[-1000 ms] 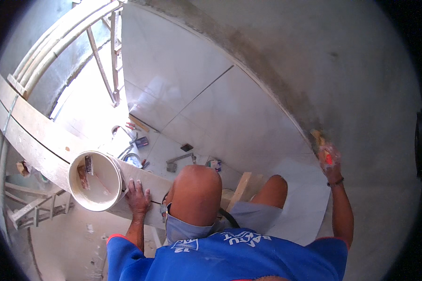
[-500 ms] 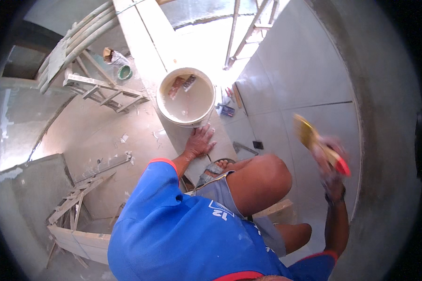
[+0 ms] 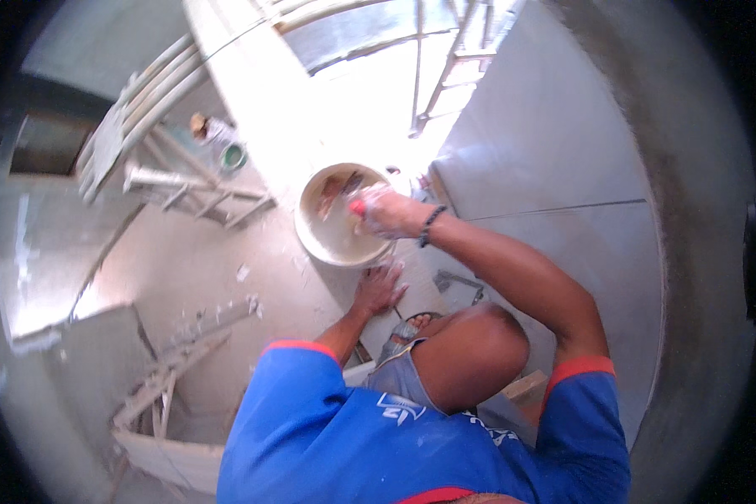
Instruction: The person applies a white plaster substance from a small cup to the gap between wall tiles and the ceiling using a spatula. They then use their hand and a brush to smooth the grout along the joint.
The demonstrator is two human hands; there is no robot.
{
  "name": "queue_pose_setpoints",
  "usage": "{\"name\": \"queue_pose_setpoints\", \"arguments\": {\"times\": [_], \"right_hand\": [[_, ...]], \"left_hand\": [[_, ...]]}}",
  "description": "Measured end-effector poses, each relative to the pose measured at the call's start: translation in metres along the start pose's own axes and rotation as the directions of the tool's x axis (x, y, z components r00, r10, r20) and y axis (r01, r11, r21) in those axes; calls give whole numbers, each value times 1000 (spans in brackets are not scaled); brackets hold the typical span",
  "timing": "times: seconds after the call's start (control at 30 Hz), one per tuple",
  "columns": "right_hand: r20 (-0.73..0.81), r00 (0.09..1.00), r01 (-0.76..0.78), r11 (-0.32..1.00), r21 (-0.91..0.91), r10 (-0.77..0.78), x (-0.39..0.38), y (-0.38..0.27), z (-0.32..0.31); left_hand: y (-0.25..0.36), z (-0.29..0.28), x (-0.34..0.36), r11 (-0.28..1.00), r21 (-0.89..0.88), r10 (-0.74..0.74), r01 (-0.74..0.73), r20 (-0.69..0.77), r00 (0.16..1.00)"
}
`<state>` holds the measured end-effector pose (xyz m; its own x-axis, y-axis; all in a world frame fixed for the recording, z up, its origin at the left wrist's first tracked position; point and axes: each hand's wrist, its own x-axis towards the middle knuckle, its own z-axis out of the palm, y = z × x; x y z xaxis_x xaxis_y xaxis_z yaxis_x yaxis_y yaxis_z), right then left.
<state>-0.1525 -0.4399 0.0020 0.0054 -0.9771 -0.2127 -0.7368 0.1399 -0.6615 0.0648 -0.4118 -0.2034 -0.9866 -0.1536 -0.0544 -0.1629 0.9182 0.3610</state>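
A white bucket (image 3: 304, 231) of pale, milky liquid stands on the plank (image 3: 298, 286) before me. My right hand (image 3: 386, 212), coated in white, is closed over the bucket's right side. It grips a brush (image 3: 358, 207); its red end shows at the fingers, and I cannot tell how far its bristles reach into the liquid. A reddish-brown and grey tool (image 3: 334, 190) leans inside the bucket at the far wall. My left hand (image 3: 381, 287) lies flat on the plank against the near side of the bucket, fingers apart.
At far left a small wooden ladder-like stand (image 3: 197, 189) stands beside a green pot (image 3: 233, 154). Another ladder (image 3: 458, 80) stands at the far right. Large grey panels (image 3: 563, 227) cover the right side. My bent knee (image 3: 487, 344) is near the plank, with a dark angled tool (image 3: 462, 284) beyond it.
My right hand has swung from the right-hand panels leftward to the bucket, carrying the brush. My left hand stays flat on the plank; the view has shifted slightly.
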Motion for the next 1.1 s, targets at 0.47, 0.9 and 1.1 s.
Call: {"name": "queue_pose_setpoints", "arguments": {"times": [0.47,0.9,1.1], "right_hand": [[20,994,-93,921,-378,109,43,25,68],[31,994,-80,905,-417,102,49,32,99],[-78,987,-157,928,-338,138,47,16,83]], "left_hand": [[5,-13,6,1000,14,-20,20,48,999],[5,-12,3,1000,18,-24,24,17,1000],[5,-13,4,1000,-7,11,-12,-32,999]]}}
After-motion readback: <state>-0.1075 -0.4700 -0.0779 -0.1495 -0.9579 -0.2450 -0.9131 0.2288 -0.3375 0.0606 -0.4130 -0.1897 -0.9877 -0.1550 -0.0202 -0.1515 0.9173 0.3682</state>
